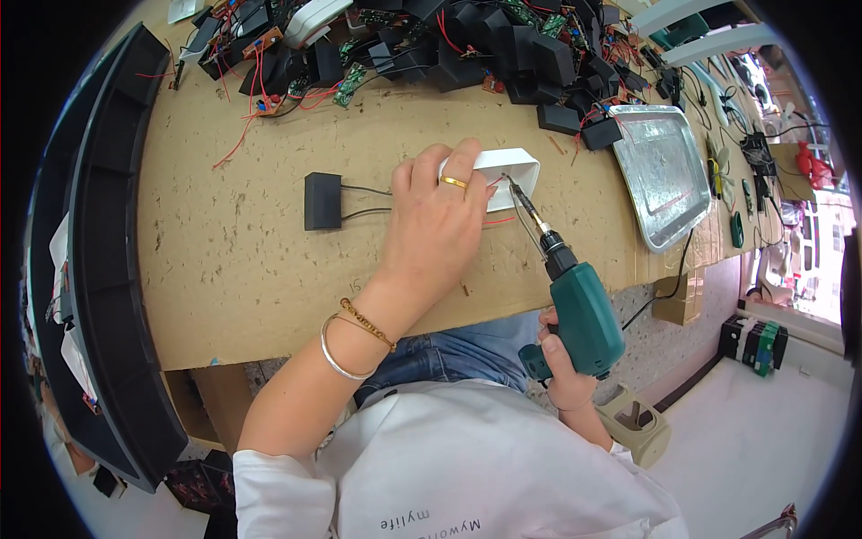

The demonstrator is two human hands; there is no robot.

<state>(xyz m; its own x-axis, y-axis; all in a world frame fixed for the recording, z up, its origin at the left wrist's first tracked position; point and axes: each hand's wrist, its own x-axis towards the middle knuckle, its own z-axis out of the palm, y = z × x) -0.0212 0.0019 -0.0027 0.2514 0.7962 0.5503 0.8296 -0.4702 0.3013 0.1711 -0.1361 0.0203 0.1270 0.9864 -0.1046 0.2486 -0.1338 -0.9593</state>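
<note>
My left hand (437, 207) is closed round the left part of a white plastic casing (523, 166), keeping it on the cardboard-covered table. A thin red wire sticks out below the casing. My right hand (568, 373) grips a green soldering gun (588, 319) by its handle. The gun's metal tip points up and left into the casing, where it seems to touch or nearly touch the inside; the exact contact is too small to tell. Left of my left hand lies a black box-shaped part (322, 201), its two black wires running under my fingers.
A heap of black boxes (467, 54) with wires and green circuit boards covers the far side. A metal tray (660, 180) lies at the right, with pliers (716, 171) beyond it. Along the left edge stands a black plastic tray (103, 251). The gun's cord (660, 292) hangs near the right edge.
</note>
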